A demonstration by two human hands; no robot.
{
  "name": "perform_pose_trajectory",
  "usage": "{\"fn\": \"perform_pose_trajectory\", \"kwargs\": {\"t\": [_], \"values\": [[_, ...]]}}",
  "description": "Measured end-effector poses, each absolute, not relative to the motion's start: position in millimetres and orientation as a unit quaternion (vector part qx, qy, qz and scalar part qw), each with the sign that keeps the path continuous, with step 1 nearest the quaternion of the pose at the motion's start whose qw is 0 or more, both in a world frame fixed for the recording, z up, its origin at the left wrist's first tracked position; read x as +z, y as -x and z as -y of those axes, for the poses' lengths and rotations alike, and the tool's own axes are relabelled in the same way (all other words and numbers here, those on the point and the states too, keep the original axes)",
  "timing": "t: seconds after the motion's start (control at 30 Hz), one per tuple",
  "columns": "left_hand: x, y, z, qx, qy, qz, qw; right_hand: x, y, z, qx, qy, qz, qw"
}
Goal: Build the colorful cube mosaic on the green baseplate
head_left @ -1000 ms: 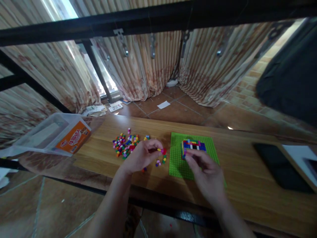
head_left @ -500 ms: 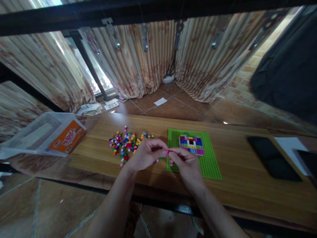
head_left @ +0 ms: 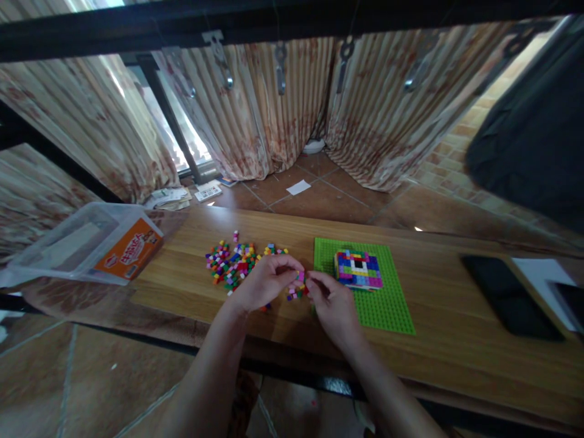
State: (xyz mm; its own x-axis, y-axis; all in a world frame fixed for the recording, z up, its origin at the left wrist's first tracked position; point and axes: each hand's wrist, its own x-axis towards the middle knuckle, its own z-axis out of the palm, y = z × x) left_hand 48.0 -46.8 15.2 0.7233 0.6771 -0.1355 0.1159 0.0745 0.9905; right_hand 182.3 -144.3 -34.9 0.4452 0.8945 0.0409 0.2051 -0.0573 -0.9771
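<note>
My left hand pinches a small pink toy brick between thumb and forefinger, above the wooden table. Close against it on the right is my right hand, its thumb and fingers pressed together; whatever they hold, if anything, is too small to make out. A green baseplate lies beyond and to the right of my right hand. On it stands a low square block built of many-coloured bricks, with a white ring and a dark middle on top. Loose bricks spread across the table left of the plate, partly behind my left hand.
At the table's left end stands a clear plastic box with an orange label. A black phone-like slab and white paper lie at the right. Curtains hang behind, and a dark bar crosses overhead.
My hands have come slightly apart, the right shifting away from the pink brick, which stays in my left. More loose bricks show beneath them. The whole view has shifted a little.
</note>
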Motion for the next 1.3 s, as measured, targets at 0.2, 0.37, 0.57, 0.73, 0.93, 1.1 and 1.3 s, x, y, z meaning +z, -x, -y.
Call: {"fn": "perform_pose_trajectory", "kwargs": {"t": [0.2, 0.37, 0.57, 0.73, 0.93, 1.1, 1.3], "values": [[14, -55, 49, 0.210, -0.680, -0.320, 0.625, -25, -178, 140, 0.441, 0.563, 0.302, 0.631], [14, -60, 51, 0.207, -0.650, -0.321, 0.657, -21, -176, 138, 0.413, 0.567, 0.267, 0.660], [13, -59, 51, 0.203, -0.650, -0.322, 0.657, -21, -176, 139, 0.421, 0.558, 0.258, 0.667], [16, -60, 54, 0.208, -0.639, -0.320, 0.668, -21, -177, 143, 0.449, 0.536, 0.259, 0.666], [15, -50, 45, 0.193, -0.652, -0.316, 0.661, -18, -179, 144, 0.520, 0.492, 0.187, 0.673], [10, -36, 32, 0.158, -0.781, -0.378, 0.471, -17, -180, 143, 0.552, 0.486, 0.141, 0.663], [7, -33, 35, 0.124, -0.844, -0.391, 0.346, -19, -181, 145, 0.572, 0.490, 0.132, 0.644]]}}
